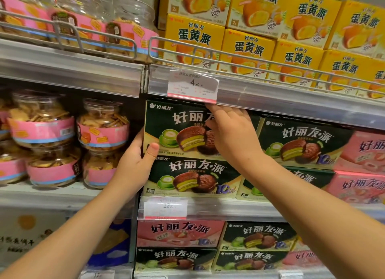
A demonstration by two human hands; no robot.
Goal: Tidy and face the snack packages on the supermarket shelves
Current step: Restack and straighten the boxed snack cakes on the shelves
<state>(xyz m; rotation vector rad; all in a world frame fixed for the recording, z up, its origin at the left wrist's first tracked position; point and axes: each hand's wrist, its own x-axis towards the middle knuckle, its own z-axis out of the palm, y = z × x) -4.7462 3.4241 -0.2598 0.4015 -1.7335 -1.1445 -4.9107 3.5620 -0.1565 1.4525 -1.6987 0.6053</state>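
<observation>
My left hand (135,160) and right hand (231,133) each grip the dark green rectangular cardboard pie box (177,128), stacked directly above its twin box (187,176); I should square both fronts flush.

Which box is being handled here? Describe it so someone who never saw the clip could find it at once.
Find the middle shelf, under the price tag reading 4.20 and right of the pink-banded biscuit jars. There, dark green pie boxes sit stacked two high; it is the top green box of the leftmost stack. It alone has the left hand on its lower left corner and the right hand across its front.
</observation>
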